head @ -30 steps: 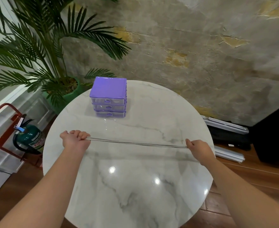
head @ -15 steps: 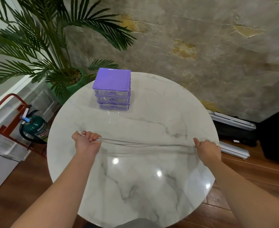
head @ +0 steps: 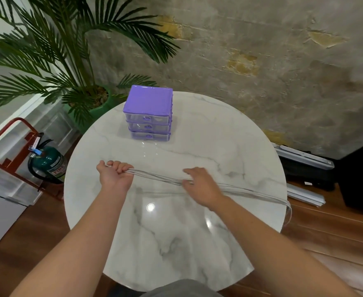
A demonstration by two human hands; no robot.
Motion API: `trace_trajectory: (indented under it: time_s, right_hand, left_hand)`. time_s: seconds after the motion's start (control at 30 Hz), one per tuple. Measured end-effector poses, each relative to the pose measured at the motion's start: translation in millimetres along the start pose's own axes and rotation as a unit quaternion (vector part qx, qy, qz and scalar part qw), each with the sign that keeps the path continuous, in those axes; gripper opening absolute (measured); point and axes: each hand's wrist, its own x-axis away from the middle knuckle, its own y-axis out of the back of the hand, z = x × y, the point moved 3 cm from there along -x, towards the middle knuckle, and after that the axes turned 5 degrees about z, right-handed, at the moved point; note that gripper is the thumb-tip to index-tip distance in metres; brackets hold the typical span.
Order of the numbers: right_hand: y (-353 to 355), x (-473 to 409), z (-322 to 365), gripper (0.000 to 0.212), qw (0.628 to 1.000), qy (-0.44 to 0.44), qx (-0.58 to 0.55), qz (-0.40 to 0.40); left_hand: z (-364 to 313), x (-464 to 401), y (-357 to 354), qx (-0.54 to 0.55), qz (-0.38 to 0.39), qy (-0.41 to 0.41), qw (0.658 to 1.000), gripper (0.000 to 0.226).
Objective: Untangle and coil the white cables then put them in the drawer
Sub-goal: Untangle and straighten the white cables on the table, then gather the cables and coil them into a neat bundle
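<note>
Gripping white cables (head: 159, 176) in left hand (head: 115, 175) | right hand (head: 202, 185) grip unclear | drawers (head: 148, 116) closed

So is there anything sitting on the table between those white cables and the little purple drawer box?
Nothing visible does. The marble table is bare between the white cables and the purple drawer unit. All three drawers look closed, though, so one needs opening first.

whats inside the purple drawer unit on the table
The purple drawer unit has three clear-fronted drawers, all closed. Nothing is plainly visible through the fronts; glare and the opaque top hide the rest. The white cables lie outside, held in the left hand.
</note>
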Motion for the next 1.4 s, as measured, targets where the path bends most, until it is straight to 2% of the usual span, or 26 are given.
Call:
trace_trajectory:
  time_s: [0.07, 0.13, 0.2, 0.47, 0.6, 0.7, 0.77, 0.8, 0.83, 0.87, 0.93, 0.97, 1.0, 1.03, 1.07, 1.1, 1.17, 1.23, 1.27, 1.4]
  right_hand:
    - [-20, -1, 33, 0.058, 0.997, 0.042, 0.008, 0.062]
    - [-32, 0, 49, 0.049, 0.995, 0.044, 0.039, 0.085]
    - [-34, -2, 49, 0.036, 0.995, 0.032, 0.067, 0.069]
    - [-9, 8, 20, 0.053, 0.995, -0.015, 0.099, 0.026]
    - [-7, 8, 14, 0.039, 0.997, 0.000, 0.048, 0.057]
    - [5, 5, 18, 0.033, 0.996, -0.015, -0.023, 0.085]
    - [14, 4, 19, 0.034, 0.995, -0.019, -0.047, 0.086]
    - [19, 3, 19, 0.034, 0.995, -0.017, -0.048, 0.087]
    - [23, 2, 19, 0.034, 0.995, -0.014, -0.046, 0.088]
    - [27, 1, 19, 0.035, 0.995, -0.010, -0.044, 0.088]
    - [35, 2, 21, 0.035, 0.995, -0.001, -0.041, 0.086]
    - [38, 3, 22, 0.035, 0.995, 0.004, -0.037, 0.087]
    - [41, 4, 24, 0.035, 0.995, 0.007, -0.030, 0.092]
    - [42, 4, 26, 0.034, 0.995, 0.009, -0.023, 0.098]
    - [44, 5, 28, 0.034, 0.994, 0.011, -0.021, 0.103]
    - [46, 5, 31, 0.033, 0.994, 0.014, -0.024, 0.106]
    - [52, 5, 35, 0.032, 0.993, 0.024, -0.038, 0.110]
    - [61, 6, 37, 0.031, 0.991, 0.023, -0.060, 0.114]
    - [67, 7, 37, 0.031, 0.991, 0.021, -0.070, 0.112]
    - [90, 6, 33, 0.030, 0.988, 0.012, -0.124, 0.086]
  left_hand:
    - [1, 0, -2, 0.010, 0.006, 0.003, 1.000, 0.040]
    - [1, 1, -4, 0.016, 0.007, 0.002, 1.000, 0.041]
    - [0, 0, -5, 0.022, 0.006, 0.003, 1.000, 0.041]
    - [11, 7, -8, 0.015, 0.004, 0.020, 1.000, 0.041]
    - [11, 3, 2, -0.009, -0.011, 0.016, 1.000, 0.040]
    - [5, 0, 14, -0.077, -0.022, 0.014, 0.997, 0.034]
    - [2, 0, 20, -0.172, -0.037, 0.020, 0.984, 0.030]
    - [-2, -2, 22, -0.258, -0.042, 0.016, 0.965, 0.027]
    - [-8, -2, 21, -0.384, -0.048, 0.003, 0.922, 0.024]
    - [-14, -6, 21, -0.530, -0.053, -0.026, 0.846, 0.022]
    - [-21, -9, 14, -0.756, -0.055, -0.116, 0.642, 0.030]
    - [-19, -7, 5, -0.802, -0.030, -0.167, 0.573, 0.034]
    - [-12, -2, -7, -0.819, 0.029, -0.215, 0.532, 0.034]
    - [0, 5, -20, -0.814, 0.111, -0.235, 0.519, 0.031]
    - [15, 15, -32, -0.801, 0.193, -0.217, 0.523, 0.027]
    - [31, 26, -39, -0.793, 0.256, -0.155, 0.530, 0.026]
    - [56, 44, -44, -0.790, 0.318, -0.036, 0.523, 0.038]
    - [66, 52, -43, -0.798, 0.324, 0.015, 0.508, 0.054]
    - [67, 52, -41, -0.797, 0.319, 0.022, 0.513, 0.060]
    - [58, 46, -34, -0.756, 0.267, 0.036, 0.597, 0.061]
